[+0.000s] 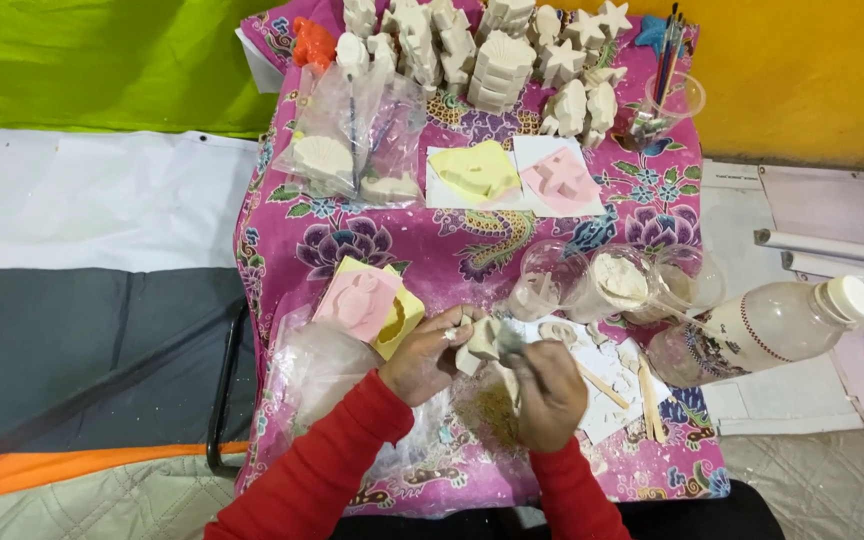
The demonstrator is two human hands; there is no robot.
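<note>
Plaster piece (480,340) pinched in left hand (424,355); right hand (550,392) clenched around thin tool (508,343) touching it; pink mould (359,302) just left of grip.

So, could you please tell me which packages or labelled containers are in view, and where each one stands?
Clear plastic bags: upper left of the cloth, holding pale cast shapes.
Plastic bottle: lying at the table's right edge, clear, white cap, red-patterned label.
Crumpled clear bag: beside the left hand.
</note>
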